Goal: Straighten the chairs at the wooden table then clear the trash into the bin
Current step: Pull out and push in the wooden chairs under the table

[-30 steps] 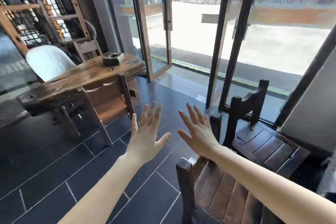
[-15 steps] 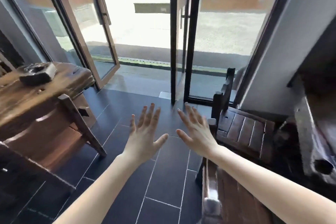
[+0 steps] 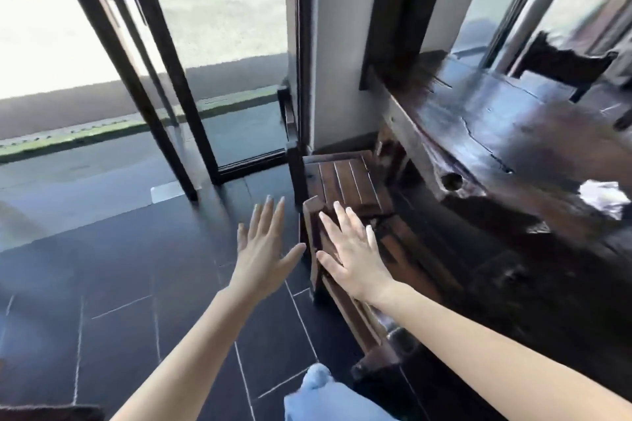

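Observation:
A dark wooden table point(image 3: 506, 133) fills the right side, with a crumpled white piece of trash point(image 3: 603, 196) near its front edge. Two dark slatted chairs stand by its left end: the farther chair point(image 3: 345, 178) against the wall, the nearer chair point(image 3: 403, 270) just below me. My right hand point(image 3: 352, 249) is spread flat over the top of the nearer chair's back; whether it touches is unclear. My left hand point(image 3: 265, 246) hovers open above the floor just left of that chair. No bin is in view.
Dark tiled floor point(image 3: 119, 301) spreads to the left. An open glass door point(image 3: 143, 61) and a white pillar point(image 3: 338, 44) stand ahead. Another chair back point(image 3: 564, 65) shows behind the table at upper right. My pale blue trouser leg point(image 3: 325, 396) is at the bottom.
My view has swung right: the first table with the ashtray has left the frame and the dark table has come in. Both open hands stayed ahead, now by the nearer chair's back.

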The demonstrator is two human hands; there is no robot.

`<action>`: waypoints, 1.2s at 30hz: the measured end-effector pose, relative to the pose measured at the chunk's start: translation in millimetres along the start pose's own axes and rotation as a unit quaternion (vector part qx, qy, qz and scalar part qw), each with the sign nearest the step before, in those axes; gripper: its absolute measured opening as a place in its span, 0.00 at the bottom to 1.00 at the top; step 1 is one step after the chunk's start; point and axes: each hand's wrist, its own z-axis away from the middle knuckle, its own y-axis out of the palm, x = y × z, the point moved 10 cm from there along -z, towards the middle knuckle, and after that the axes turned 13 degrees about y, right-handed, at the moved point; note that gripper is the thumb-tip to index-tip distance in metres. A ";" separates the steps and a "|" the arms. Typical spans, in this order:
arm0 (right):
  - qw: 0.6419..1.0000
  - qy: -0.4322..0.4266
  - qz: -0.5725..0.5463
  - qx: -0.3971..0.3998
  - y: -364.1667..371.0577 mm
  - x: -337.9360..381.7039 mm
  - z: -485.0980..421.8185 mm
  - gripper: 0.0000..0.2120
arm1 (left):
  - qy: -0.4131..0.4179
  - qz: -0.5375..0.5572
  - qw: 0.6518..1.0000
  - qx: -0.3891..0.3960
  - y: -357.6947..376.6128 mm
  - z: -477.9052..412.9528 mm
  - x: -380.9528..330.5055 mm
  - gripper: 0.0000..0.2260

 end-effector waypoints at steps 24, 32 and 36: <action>0.911 0.391 -0.056 -0.116 46.2 -66.2 -7.5 0.29 | 0.254 0.007 0.942 0.220 78.9 -120.2 17.1 0.35; 0.796 0.593 -0.058 -0.101 75.2 -138.7 81.5 0.30 | 0.281 -0.001 0.910 0.304 141.0 -123.6 30.0 0.37; 0.698 0.668 -0.155 -0.207 75.4 -169.1 111.8 0.28 | 0.220 0.067 0.933 0.275 144.8 -159.8 39.6 0.34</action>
